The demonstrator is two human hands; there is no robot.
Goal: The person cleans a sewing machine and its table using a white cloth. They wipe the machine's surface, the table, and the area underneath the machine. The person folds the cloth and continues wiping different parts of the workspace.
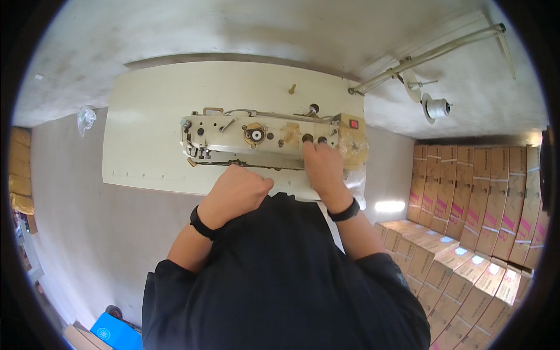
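Note:
An industrial sewing machine (pixel 280 140) stands on a pale sewing table (pixel 148 96), its arm running left to right. My left hand (pixel 238 190) is curled at the table's front edge, just before the machine; whether its fingers hold anything is hidden. My right hand (pixel 323 164) reaches over the machine's right part, its fingertips at the dark round knobs (pixel 308 138) on the face. Whether they grip one cannot be told. A red switch (pixel 354 124) sits on the yellowed housing at the machine's right end. Left of my right hand is a round dial-like part (pixel 256 135).
A thread stand pole (pixel 428 50) rises from the table's back right corner with a white thread cone (pixel 437 108). A small yellowish peg (pixel 292 89) is on the table behind the machine. Stacked cardboard boxes (pixel 472 197) line the right; a blue box (pixel 116 331) lies at lower left.

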